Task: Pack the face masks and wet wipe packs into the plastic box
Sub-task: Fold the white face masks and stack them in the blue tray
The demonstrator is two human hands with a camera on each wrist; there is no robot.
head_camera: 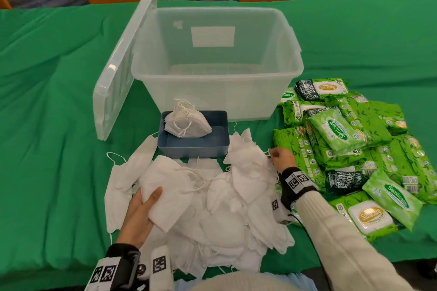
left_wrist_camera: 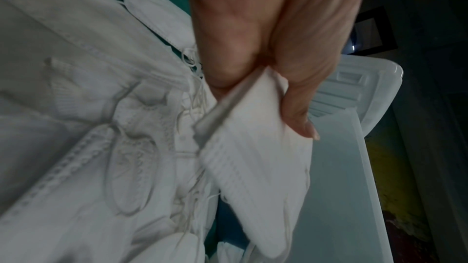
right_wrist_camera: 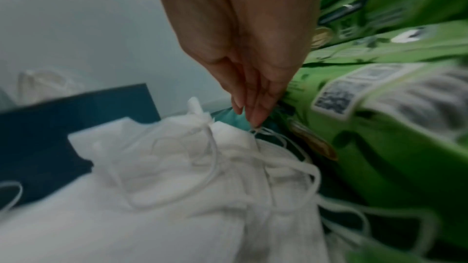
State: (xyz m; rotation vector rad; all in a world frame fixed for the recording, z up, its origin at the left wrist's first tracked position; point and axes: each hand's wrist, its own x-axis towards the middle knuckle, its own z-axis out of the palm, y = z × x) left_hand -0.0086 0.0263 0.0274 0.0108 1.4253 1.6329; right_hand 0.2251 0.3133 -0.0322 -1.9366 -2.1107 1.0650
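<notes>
Gripping a mask stack (head_camera: 165,196) in left hand (head_camera: 139,210), right hand (head_camera: 282,159) pinching an ear loop (right_wrist_camera: 255,129) at frame centre; tangled loops risk dragging neighbours.

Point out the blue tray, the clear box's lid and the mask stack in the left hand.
blue tray (head_camera: 196,146): head view, on its near wall.
lid (head_camera: 118,71): head view, middle of the panel leaning against the box.
mask stack (left_wrist_camera: 255,147): left wrist view, on the flat top mask.
</notes>
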